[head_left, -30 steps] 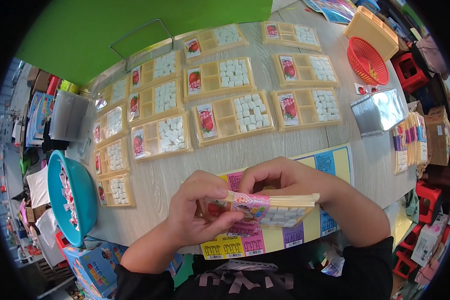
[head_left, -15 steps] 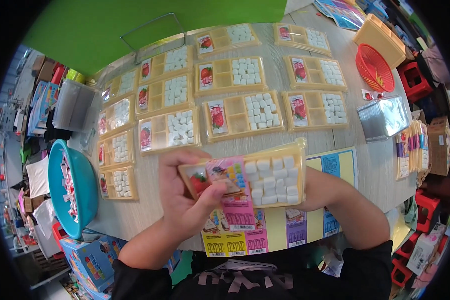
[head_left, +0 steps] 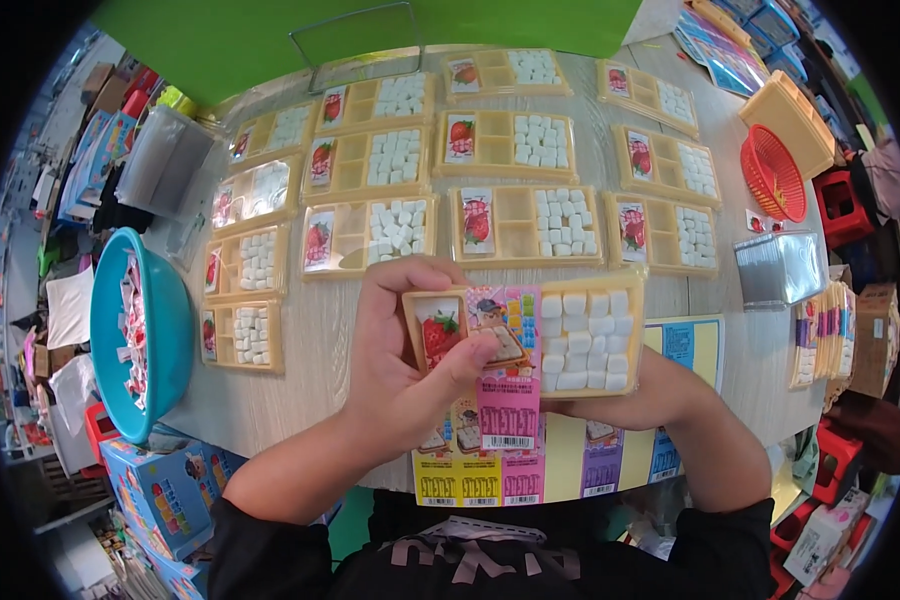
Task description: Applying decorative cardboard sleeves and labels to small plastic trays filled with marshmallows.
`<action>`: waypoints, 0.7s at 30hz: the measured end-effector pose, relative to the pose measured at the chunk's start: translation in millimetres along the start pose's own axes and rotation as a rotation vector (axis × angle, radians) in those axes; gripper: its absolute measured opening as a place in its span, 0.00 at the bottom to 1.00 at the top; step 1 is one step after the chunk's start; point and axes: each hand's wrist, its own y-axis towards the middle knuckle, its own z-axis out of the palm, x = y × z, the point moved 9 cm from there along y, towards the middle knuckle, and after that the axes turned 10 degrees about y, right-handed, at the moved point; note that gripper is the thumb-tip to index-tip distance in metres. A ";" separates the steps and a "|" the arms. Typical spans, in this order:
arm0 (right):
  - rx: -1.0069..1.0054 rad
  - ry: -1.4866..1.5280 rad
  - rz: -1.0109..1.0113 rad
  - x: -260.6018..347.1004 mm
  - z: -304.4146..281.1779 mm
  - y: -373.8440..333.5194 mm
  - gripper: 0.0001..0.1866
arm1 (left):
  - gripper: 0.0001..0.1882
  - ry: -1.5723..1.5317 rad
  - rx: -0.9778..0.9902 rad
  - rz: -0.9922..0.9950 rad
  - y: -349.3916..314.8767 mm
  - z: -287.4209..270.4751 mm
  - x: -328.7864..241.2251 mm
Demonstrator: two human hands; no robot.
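A yellow compartment tray (head_left: pixel 530 340) filled with white cubes is held up above the near edge of the wooden table (head_left: pixel 670 300), face toward the camera, roughly level, between both hands. The left hand (head_left: pixel 400 370) lies at the tray's nine o'clock side: its fingers curl over the top left corner and its thumb presses on a pink printed card (head_left: pixel 505 370) that lies down the middle of the tray, next to a strawberry picture in the left compartment. The right hand (head_left: pixel 640 395) sits at the tray's five o'clock, mostly hidden behind it, cupped under the lower right corner; how its fingers close there cannot be told. The white cubes fill the right half of the tray, at three o'clock from the card. At twelve o'clock from the hands, well apart, rows of similar filled trays (head_left: pixel 525 225) lie flat on the table. At nine o'clock stands a teal bowl (head_left: pixel 120 330) with small wrapped pieces in it. At two o'clock lies a red basket (head_left: pixel 775 175), with a clear plastic stack (head_left: pixel 780 268) below it. Directly beneath the held tray, at six o'clock, a sheet of coloured cards (head_left: pixel 570 470) lies on the table edge.
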 end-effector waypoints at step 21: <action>-0.231 -0.321 0.149 6.2 -4.2 6.6 0.13 | 0.17 -0.430 -0.171 -0.312 -1.0 -2.8 18.3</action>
